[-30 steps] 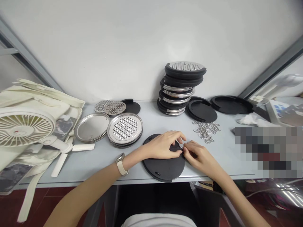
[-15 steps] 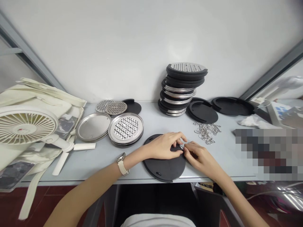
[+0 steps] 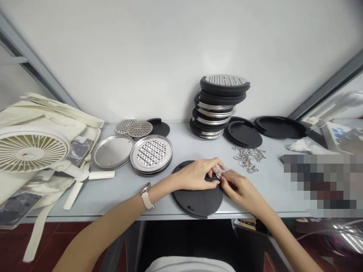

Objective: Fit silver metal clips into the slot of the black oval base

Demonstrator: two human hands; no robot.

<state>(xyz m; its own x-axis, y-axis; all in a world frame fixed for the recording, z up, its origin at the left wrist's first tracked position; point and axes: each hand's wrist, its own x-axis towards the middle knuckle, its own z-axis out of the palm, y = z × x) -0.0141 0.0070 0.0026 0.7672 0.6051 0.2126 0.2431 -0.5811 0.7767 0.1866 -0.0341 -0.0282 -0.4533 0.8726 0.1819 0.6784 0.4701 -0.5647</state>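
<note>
A round black plastic disc with small slots lies flat near the table's front edge. My left hand rests over it, thumb and fingers closed about its raised right part. At that spot my right hand pinches a small shiny metal wire hook, which touches the disc's right side; most of the hook is hidden by fingertips. Behind my right hand is a loose pile of similar metal wire hooks. Left of the disc sits a stack of round metal grater plates.
Plain metal discs and perforated discs lie at the left. A tall stack of black holders with metal plates stands at the back, with black holders to its right. A white fan is at far left.
Both hands keep almost the same pose on the disc and the hook. The whole view has shifted very slightly.
</note>
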